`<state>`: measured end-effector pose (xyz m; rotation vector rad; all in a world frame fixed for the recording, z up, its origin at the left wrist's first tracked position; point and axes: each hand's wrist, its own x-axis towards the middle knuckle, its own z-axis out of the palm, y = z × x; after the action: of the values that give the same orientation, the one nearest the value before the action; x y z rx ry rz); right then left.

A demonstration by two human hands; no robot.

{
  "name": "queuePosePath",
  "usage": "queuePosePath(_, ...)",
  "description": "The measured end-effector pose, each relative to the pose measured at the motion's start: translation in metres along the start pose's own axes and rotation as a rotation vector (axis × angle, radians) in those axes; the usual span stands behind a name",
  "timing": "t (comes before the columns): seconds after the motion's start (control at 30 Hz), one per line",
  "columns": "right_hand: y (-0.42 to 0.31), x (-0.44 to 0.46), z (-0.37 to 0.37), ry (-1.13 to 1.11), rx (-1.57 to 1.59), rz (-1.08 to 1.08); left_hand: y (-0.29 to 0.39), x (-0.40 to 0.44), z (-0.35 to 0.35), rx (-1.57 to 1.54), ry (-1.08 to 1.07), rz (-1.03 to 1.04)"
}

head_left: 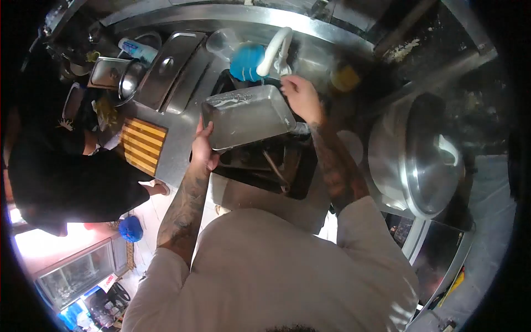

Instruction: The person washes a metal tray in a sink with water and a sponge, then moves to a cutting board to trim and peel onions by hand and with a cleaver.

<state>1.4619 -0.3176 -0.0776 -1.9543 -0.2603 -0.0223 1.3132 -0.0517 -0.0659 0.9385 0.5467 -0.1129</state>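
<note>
A rectangular metal pan is held over the dark sink, tilted, with cloudy water and some suds inside. My left hand grips its left edge, thumb over the rim. Just above the pan's far edge, the white faucet curves down, and a thin stream seems to fall from its spout. My right hand is beside the faucet's base, above the pan's right corner, its fingers bent together; whether they hold anything is hidden. A blue object, perhaps a cloth or glove, lies behind the pan, next to the spout.
On the left counter are metal lids, a metal bowl, a clear plastic container and a striped cutting board. A large lidded pot stands on the right. Another person in dark clothing stands close at left.
</note>
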Motion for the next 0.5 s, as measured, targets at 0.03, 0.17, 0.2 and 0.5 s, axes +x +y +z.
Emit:
queuePosePath(0.03, 0.0, 0.008, 0.007, -0.132, 0.156, 0.084, -0.004, 0.0, 0.002, 0.004, -0.001, -0.007)
queuePosePath(0.17, -0.007, 0.044, 0.046, -0.29, 0.624, 0.426, -0.019, 0.01, 0.004, 0.026, -0.041, 0.028)
queuePosePath(0.2, -0.012, 0.044, 0.048, -0.365, 0.698, 0.517, -0.019, 0.009, 0.006, 0.046, -0.047, 0.062)
queuePosePath(0.5, 0.139, 0.13, 0.078, 0.189, -0.625, 0.639, -0.004, -0.019, -0.001, -0.045, -0.017, 0.087)
